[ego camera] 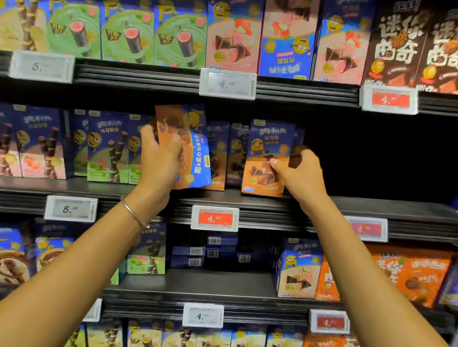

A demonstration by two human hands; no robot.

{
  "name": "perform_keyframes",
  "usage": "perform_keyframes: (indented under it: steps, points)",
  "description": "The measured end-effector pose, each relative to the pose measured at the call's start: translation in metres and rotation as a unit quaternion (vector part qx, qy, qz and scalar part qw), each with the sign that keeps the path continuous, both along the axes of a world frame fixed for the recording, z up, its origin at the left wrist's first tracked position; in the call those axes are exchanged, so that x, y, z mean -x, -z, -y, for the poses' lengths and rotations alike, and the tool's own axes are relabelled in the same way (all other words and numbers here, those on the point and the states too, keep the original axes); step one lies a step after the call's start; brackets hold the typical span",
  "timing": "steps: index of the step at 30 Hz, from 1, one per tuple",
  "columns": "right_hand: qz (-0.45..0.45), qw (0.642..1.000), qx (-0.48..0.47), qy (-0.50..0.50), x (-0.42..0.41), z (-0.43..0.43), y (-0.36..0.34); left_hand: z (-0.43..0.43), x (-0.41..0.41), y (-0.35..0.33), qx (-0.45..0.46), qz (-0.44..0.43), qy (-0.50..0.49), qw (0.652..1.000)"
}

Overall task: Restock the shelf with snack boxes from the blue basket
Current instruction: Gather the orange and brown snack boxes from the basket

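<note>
The left hand [159, 162] grips a tilted snack box [197, 151] by its long edges, holding it just above the shelf [378, 206]. The right hand [300, 173] pinches an upright box [266, 146] standing on the shelf just to its left, though blur hides how firmly. Both boxes look like light, stiff cardboard that dents easily, so they are best held by the narrow sides.

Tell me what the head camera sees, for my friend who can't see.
A person's left hand grips a tilted orange-and-blue snack box in front of the middle shelf, while the right hand pinches a matching upright box standing on it.
</note>
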State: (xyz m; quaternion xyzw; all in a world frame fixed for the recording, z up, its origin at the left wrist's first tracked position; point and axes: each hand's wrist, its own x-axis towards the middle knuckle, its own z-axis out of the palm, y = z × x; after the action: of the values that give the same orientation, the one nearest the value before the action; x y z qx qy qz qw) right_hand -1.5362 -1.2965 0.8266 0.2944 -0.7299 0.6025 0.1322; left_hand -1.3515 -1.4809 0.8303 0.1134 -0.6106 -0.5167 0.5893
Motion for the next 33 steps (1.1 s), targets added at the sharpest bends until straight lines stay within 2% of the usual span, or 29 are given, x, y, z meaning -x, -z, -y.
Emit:
perform_keyframes:
  steps: [7,17,20,22,23,25,28,33]
  points:
    - [-0.045,0.996,-0.047,0.053,0.005,0.03,0.006,-0.008,0.0,0.003,-0.004,0.007,0.02,1.0]
    - [-0.037,0.993,-0.093,0.069,0.001,0.051,0.005,-0.016,-0.001,0.002,-0.027,0.012,0.04,0.999]
    - [-0.025,0.994,-0.084,0.071,-0.007,0.044,0.005,-0.019,-0.001,0.0,-0.028,0.016,0.044,0.998]
    - [-0.057,0.993,-0.053,0.088,-0.018,0.034,0.006,-0.02,0.0,0.0,-0.031,0.012,0.045,0.998]
    - [-0.085,0.993,-0.028,0.081,-0.026,0.029,0.007,-0.022,0.001,0.001,-0.032,0.009,0.048,0.998]
    - [-0.115,0.993,0.016,0.002,-0.044,0.022,0.006,-0.03,0.007,0.001,-0.027,0.005,0.063,0.998]
    - [-0.075,0.986,0.013,-0.145,-0.064,0.018,0.003,-0.054,0.022,-0.002,-0.027,0.002,0.106,0.994]
    - [-0.076,0.988,0.013,-0.134,-0.046,-0.005,-0.002,-0.077,0.044,-0.009,-0.048,0.047,0.166,0.984]
